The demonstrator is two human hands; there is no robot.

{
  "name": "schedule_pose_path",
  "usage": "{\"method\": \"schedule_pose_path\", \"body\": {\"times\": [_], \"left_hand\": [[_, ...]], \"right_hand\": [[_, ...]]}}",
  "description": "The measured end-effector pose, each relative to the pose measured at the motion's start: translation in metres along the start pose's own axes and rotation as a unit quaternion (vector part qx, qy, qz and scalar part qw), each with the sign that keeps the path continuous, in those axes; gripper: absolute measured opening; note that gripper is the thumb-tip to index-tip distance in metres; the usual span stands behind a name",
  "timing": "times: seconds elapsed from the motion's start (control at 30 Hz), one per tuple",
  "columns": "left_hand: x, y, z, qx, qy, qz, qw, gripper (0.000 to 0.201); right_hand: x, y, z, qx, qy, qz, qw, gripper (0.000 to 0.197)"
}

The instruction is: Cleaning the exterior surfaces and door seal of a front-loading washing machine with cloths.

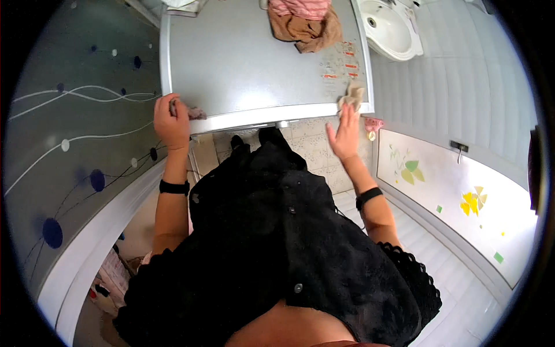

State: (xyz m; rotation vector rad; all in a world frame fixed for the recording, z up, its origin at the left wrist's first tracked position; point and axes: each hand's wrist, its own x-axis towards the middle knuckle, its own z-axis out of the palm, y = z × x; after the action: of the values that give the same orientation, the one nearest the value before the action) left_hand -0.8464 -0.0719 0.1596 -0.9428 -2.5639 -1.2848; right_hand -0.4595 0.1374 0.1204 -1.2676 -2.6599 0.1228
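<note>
The black garment (277, 243) is hanging lowest. Left hand (171, 122) is gripping a pinkish cloth (195, 113); right hand (346, 134), open, is pressing a beige rag (352, 95) on the grey door (248, 58) at centre right: flat pressure is wiping best.

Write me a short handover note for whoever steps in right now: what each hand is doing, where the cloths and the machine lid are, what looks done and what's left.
Left hand: gripping the near left corner of the grey appliance lid, with a small pinkish rag bunched under the fingers.
Right hand: open, fingers spread, pressing a beige cloth against the lid's near right corner.
Also on the lid: a heap of brown and pink striped laundry at the far edge, and stickers near the right side.
White washbasin is to the right.
Done: cannot tell how much has been wiped.
Left: probably the centre and far part of the lid.
</note>
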Motion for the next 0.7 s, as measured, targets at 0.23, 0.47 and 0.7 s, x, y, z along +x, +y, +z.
{"method": "schedule_pose_path", "body": {"times": [0.23, 0.47, 0.7], "left_hand": [[-0.001, -0.008, 0.009, 0.0, 0.034, 0.053, 0.998, 0.015], [-0.005, -0.016, -0.01, 0.004, 0.129, 0.033, 0.991, 0.026], [0.14, -0.025, 0.026, -0.18, 0.122, -0.152, 0.964, 0.038]], "right_hand": [[0.038, -0.088, -0.02, 0.109, -0.169, -0.294, 0.934, 0.07], [0.069, 0.015, -0.02, 0.094, -0.141, -0.23, 0.958, 0.066], [0.067, 0.02, -0.01, 0.081, -0.107, -0.233, 0.963, 0.063]]}}
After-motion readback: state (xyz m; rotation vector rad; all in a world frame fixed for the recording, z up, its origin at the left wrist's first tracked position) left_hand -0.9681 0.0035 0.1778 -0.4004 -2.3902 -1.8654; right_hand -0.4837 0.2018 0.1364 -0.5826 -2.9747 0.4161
